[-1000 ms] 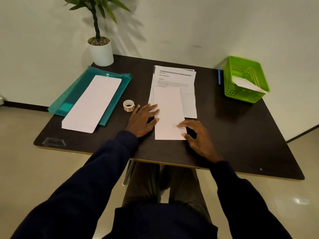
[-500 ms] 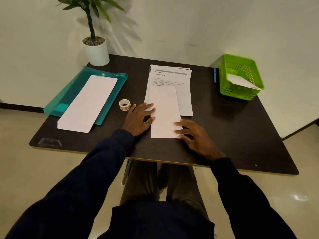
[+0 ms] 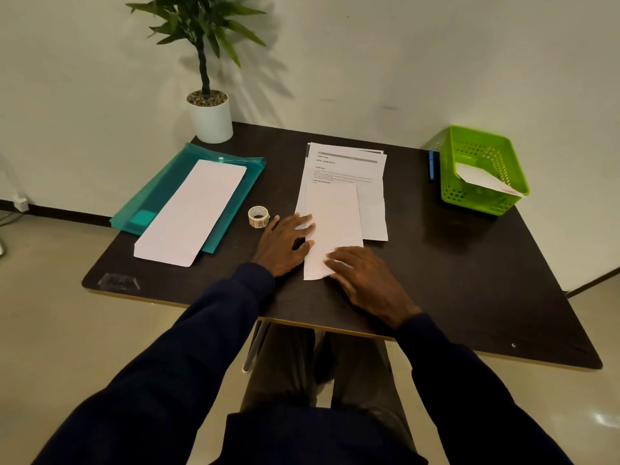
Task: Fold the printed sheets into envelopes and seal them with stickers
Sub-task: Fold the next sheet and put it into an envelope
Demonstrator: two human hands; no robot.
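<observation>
You are creasing the folded sheet (image 3: 332, 226) lying at mid-bench: your left hand (image 3: 285, 245) and right hand (image 3: 364, 280) press flat on it, fingers spread, gripping nothing. Next, likely the sticker roll (image 3: 258, 216) beside your left hand.

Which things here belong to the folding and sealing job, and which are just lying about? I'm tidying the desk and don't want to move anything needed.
For the job:
folded sheet, under both hands
printed stack
sticker roll
green basket, holding what looks like a finished envelope

Just lying about:
potted plant
blue pen
teal folder with a long sheet on it, use unclear
</observation>
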